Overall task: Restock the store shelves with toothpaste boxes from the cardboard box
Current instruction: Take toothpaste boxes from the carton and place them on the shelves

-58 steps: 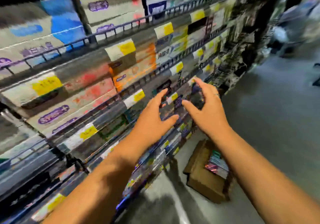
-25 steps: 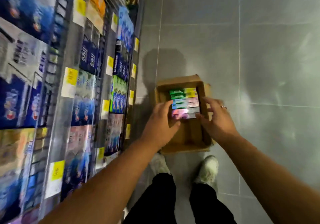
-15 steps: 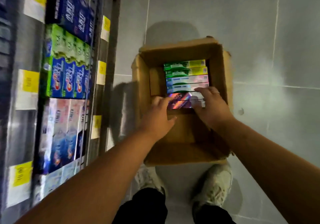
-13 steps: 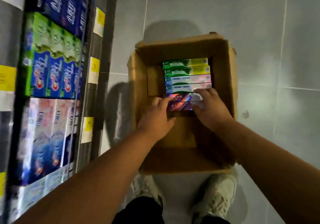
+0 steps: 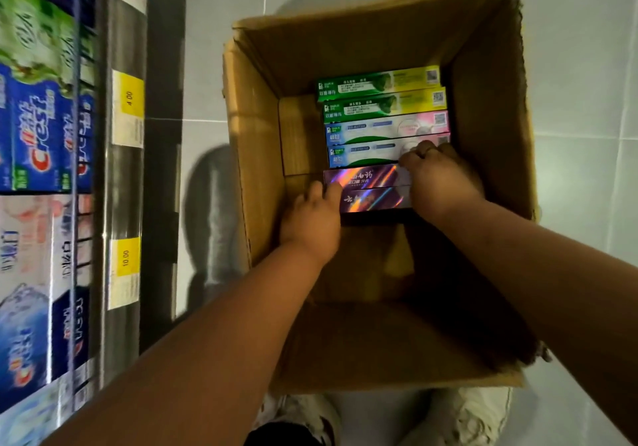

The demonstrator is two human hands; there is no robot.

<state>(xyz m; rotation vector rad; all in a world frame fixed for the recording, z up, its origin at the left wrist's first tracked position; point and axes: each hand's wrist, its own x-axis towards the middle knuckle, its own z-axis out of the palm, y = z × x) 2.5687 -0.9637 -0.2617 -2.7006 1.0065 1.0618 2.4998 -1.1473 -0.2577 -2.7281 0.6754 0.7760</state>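
Observation:
An open cardboard box (image 5: 255, 155) stands on the floor below me. Inside lies a row of toothpaste boxes: two green and yellow ones (image 5: 376, 95) farthest, two pale blue and pink ones (image 5: 373, 141) in the middle, two shiny purple ones (image 5: 369, 188) nearest. My left hand (image 5: 312, 219) presses against the left ends of the purple boxes. My right hand (image 5: 440, 178) covers their right ends, fingers curled over them. Both hands clasp the purple pair between them.
Store shelves (image 5: 121, 176) run along the left, packed with blue, green and pink toothpaste boxes (image 5: 38, 128) behind a wire rail, with yellow price tags (image 5: 128, 100) on the edge. Grey tiled floor surrounds the box. My shoes (image 5: 473, 414) show at the bottom.
I turned from the shelves, looked down and bent toward the box. Both hands dropped into it and closed on the ends of the purple toothpaste boxes; the view has come closer.

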